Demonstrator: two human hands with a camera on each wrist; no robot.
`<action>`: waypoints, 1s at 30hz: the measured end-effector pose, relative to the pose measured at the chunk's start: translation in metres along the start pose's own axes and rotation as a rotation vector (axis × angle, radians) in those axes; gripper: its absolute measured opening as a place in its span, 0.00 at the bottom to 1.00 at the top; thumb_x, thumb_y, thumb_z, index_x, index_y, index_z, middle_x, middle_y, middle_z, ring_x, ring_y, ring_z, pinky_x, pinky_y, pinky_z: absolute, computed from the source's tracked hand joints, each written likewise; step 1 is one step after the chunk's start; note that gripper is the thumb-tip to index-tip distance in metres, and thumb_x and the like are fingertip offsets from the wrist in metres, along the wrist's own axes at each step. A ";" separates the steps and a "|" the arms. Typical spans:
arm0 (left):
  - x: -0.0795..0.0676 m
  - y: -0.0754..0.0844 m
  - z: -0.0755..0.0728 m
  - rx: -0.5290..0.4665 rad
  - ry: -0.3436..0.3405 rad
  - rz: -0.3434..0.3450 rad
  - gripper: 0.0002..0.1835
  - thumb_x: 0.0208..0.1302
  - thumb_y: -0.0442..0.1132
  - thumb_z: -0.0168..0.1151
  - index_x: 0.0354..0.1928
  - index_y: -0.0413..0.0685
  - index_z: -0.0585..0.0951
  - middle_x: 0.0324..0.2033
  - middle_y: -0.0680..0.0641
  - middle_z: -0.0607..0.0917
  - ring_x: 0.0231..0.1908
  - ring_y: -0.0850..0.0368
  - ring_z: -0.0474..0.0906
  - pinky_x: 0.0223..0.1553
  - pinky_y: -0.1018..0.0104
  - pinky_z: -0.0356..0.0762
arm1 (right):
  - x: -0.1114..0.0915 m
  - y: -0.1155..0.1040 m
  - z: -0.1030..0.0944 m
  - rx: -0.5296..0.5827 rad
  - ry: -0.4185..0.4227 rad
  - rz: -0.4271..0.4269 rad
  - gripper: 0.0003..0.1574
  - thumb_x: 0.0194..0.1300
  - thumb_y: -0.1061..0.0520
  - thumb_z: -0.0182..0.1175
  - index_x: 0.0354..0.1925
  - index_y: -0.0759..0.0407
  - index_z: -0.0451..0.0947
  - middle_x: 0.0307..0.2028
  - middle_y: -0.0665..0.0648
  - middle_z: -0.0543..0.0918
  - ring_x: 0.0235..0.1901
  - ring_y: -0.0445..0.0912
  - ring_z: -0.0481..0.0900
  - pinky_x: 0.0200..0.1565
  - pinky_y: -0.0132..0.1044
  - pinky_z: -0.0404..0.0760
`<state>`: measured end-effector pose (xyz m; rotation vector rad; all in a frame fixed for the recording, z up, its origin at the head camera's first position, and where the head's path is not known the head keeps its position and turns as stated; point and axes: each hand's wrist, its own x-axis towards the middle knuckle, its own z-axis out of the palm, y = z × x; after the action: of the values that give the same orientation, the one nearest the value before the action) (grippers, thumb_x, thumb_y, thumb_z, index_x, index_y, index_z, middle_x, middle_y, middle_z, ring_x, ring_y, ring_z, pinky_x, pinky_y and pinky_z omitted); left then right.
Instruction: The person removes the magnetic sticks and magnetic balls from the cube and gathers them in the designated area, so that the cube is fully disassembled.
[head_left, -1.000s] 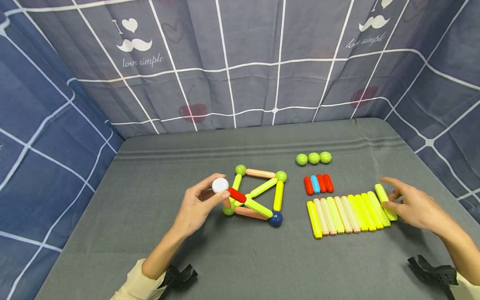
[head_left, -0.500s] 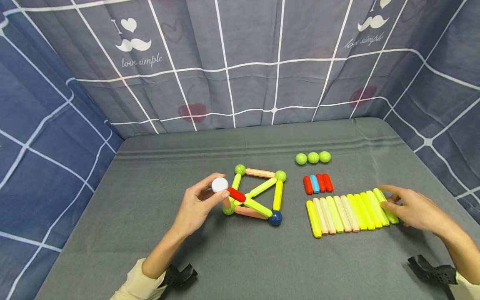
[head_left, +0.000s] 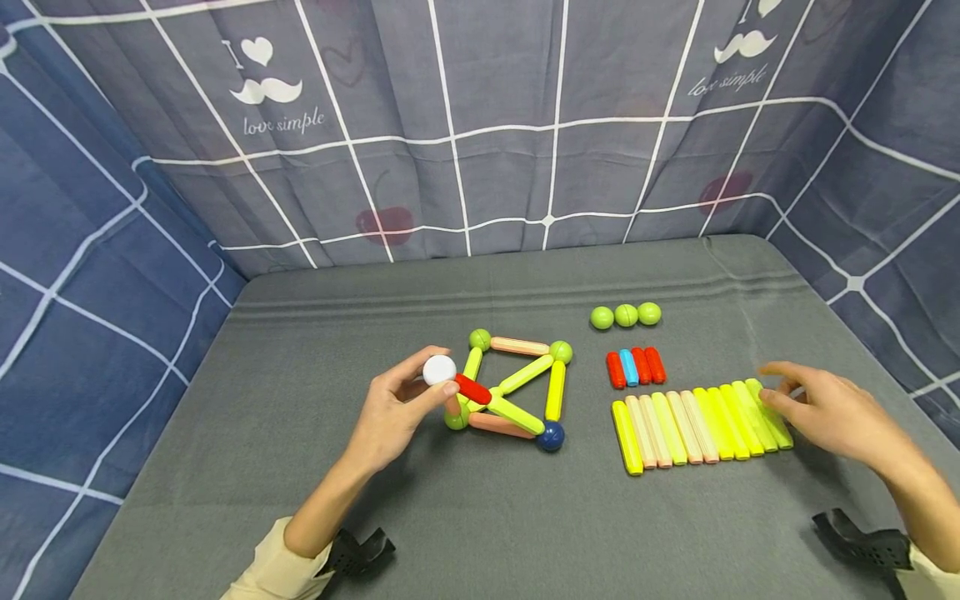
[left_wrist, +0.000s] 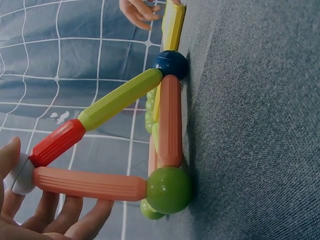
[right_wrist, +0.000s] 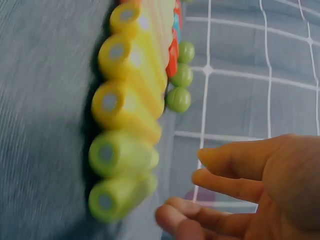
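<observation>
My left hand [head_left: 393, 412] pinches a white ball [head_left: 439, 370] at the raised corner of a frame of magnetic sticks and balls. From that ball a red stick [head_left: 472, 389] runs into a yellow-green stick [head_left: 517, 414], which slopes down to a navy ball [head_left: 551, 436]. In the left wrist view an orange stick [left_wrist: 90, 184] joins the white ball to a green ball [left_wrist: 169, 190] low by the cloth. My right hand [head_left: 832, 412] holds nothing; its fingers are bent loosely beside the last yellow-green stick [right_wrist: 120, 197] of a long row.
The row of yellow, yellow-green and peach sticks [head_left: 707, 425] lies right of the frame. Behind it are short red sticks [head_left: 655, 365] with a blue stick [head_left: 629, 367], then three green balls [head_left: 626, 315]. A checked curtain [head_left: 502, 183] encloses the grey cloth [head_left: 300, 333].
The last yellow-green stick has shifted toward the row and now lies flush against its neighbour. My right fingers have come off it slightly. The left hand has stayed put with the white ball.
</observation>
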<state>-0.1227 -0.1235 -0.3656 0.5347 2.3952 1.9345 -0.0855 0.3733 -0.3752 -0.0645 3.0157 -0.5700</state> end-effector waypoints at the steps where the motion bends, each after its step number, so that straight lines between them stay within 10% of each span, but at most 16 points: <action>1: 0.000 0.000 0.000 0.001 0.001 0.002 0.21 0.63 0.37 0.69 0.59 0.50 0.80 0.45 0.45 0.85 0.40 0.46 0.84 0.43 0.60 0.77 | 0.000 -0.005 0.000 0.005 0.020 -0.012 0.27 0.70 0.54 0.61 0.56 0.75 0.72 0.35 0.63 0.82 0.33 0.57 0.81 0.25 0.41 0.72; 10: 0.000 0.000 -0.001 -0.004 0.008 -0.001 0.21 0.63 0.36 0.69 0.59 0.51 0.80 0.44 0.45 0.85 0.40 0.47 0.84 0.43 0.61 0.77 | 0.005 -0.078 0.008 0.076 0.217 -0.290 0.16 0.61 0.59 0.69 0.48 0.60 0.82 0.41 0.55 0.85 0.33 0.43 0.80 0.31 0.41 0.76; 22: 0.000 0.000 -0.001 -0.011 -0.002 -0.001 0.21 0.63 0.37 0.69 0.59 0.51 0.80 0.44 0.46 0.85 0.41 0.45 0.84 0.43 0.61 0.76 | 0.020 -0.176 0.060 0.254 -0.142 -0.481 0.17 0.63 0.58 0.68 0.51 0.54 0.81 0.41 0.48 0.80 0.34 0.35 0.78 0.36 0.35 0.78; 30: -0.001 0.000 -0.002 -0.004 -0.006 -0.011 0.22 0.63 0.37 0.69 0.59 0.51 0.80 0.46 0.46 0.85 0.41 0.45 0.84 0.43 0.61 0.76 | 0.028 -0.197 0.084 0.179 -0.174 -0.436 0.15 0.60 0.54 0.71 0.45 0.45 0.80 0.36 0.45 0.74 0.32 0.40 0.70 0.35 0.37 0.69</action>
<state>-0.1222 -0.1250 -0.3650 0.5251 2.3849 1.9304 -0.1013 0.1585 -0.3825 -0.7321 2.7703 -0.8149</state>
